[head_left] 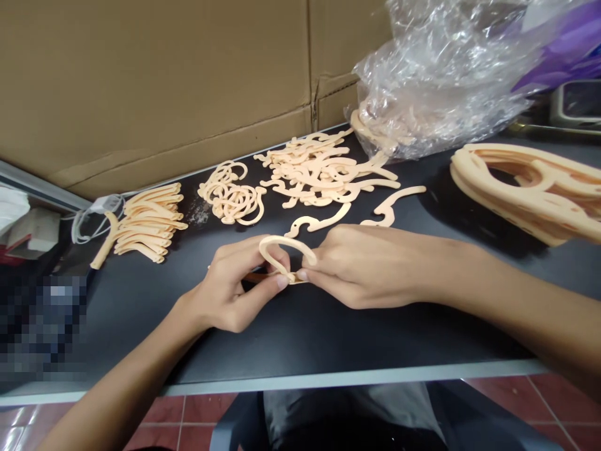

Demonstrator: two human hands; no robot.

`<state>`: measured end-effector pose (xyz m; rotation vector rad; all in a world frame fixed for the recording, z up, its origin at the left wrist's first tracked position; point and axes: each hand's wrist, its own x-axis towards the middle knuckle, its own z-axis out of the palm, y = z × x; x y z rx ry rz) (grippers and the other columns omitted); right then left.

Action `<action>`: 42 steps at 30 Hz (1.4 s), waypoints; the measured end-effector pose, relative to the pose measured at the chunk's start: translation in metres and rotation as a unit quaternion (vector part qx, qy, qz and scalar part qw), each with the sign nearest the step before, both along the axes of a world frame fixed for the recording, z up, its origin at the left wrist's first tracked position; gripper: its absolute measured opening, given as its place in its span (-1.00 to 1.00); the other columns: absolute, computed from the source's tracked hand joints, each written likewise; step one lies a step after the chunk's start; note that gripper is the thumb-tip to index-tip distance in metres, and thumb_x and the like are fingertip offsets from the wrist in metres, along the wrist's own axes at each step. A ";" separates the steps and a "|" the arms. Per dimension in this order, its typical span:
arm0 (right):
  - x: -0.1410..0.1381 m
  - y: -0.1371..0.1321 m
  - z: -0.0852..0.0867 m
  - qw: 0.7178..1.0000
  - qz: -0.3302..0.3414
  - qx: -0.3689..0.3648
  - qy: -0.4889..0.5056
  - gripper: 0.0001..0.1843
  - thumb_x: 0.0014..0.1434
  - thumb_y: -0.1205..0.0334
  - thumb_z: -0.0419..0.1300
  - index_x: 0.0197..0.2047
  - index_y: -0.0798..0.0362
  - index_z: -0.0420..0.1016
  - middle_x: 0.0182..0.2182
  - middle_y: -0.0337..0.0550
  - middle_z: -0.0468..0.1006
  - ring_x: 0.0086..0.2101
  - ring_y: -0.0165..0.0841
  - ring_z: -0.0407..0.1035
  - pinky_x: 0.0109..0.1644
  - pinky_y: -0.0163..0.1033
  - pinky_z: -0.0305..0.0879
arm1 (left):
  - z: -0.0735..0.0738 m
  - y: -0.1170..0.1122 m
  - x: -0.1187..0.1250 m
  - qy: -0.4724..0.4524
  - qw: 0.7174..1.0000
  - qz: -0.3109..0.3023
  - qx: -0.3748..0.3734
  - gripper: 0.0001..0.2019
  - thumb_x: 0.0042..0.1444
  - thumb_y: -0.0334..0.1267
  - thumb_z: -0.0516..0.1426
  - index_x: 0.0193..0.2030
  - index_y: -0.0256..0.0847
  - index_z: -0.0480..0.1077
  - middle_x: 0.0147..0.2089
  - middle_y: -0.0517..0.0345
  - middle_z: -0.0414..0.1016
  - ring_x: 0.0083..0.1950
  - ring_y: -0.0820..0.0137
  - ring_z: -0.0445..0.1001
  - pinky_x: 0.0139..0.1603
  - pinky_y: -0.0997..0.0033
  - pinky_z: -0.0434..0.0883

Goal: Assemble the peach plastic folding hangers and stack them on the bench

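Note:
Close together over the front of the table, both my hands work on one peach plastic hanger. Its curved hook [287, 243] rises between them. Thumb and fingers of my left hand [239, 282] pinch the hook's base, and part of a hanger arm lies behind that hand's fingers. My right hand [361, 266] is closed at the other side of the joint, with its thumb pressed near it; its palm hides most of what it grips. Just beyond my hands lie a loose notched hanger arm [328, 219] and another notched arm [387, 207].
Behind are a pile of notched arms [323, 166], a heap of hooks [232, 197] and a stack of plain arms [148, 222]. Folded hangers [526, 188] are stacked at right. A clear plastic bag [451, 81] holds more parts. A white cable [91, 225] lies left; cardboard [164, 81] stands behind.

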<state>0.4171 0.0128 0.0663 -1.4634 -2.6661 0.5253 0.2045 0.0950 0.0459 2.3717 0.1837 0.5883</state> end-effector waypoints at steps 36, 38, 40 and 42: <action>0.012 0.007 -0.001 0.976 -0.051 -0.113 0.178 -0.63 0.32 0.28 0.01 -0.53 0.09 0.36 -0.56 -0.26 0.40 -0.51 -0.48 0.25 -0.40 -0.29 0.04 | 0.003 0.003 0.006 0.038 0.991 0.054 -0.114 -0.96 0.15 -0.33 0.30 -0.27 -0.22 0.56 -0.32 0.11 0.62 -0.32 0.40 0.57 -0.28 0.42 0.53; 0.012 0.008 0.000 0.973 -0.045 -0.119 0.191 -0.62 0.32 0.26 0.03 -0.54 0.09 0.37 -0.60 -0.30 0.38 -0.56 -0.51 0.22 -0.41 -0.28 0.04 | 0.002 0.002 0.007 0.025 0.991 0.073 -0.105 -0.95 0.15 -0.34 0.29 -0.25 -0.25 0.55 -0.29 0.09 0.63 -0.34 0.43 0.57 -0.33 0.49 0.51; 0.012 0.007 0.001 0.972 -0.052 -0.118 0.196 -0.62 0.31 0.20 0.08 -0.54 0.08 0.38 -0.62 -0.33 0.37 -0.57 -0.51 0.21 -0.43 -0.29 0.02 | 0.000 0.001 0.007 0.004 0.993 0.074 -0.093 -0.93 0.14 -0.36 0.28 -0.22 -0.25 0.55 -0.23 0.06 0.64 -0.30 0.44 0.58 -0.32 0.52 0.52; 0.012 0.006 0.000 0.972 -0.051 -0.116 0.196 -0.66 0.26 0.15 0.15 -0.53 0.07 0.39 -0.63 -0.37 0.35 -0.59 -0.52 0.20 -0.45 -0.29 0.00 | -0.001 0.001 0.006 -0.001 0.994 0.065 -0.086 -0.92 0.16 -0.36 0.28 -0.20 -0.24 0.56 -0.22 0.06 0.65 -0.28 0.44 0.59 -0.28 0.50 0.52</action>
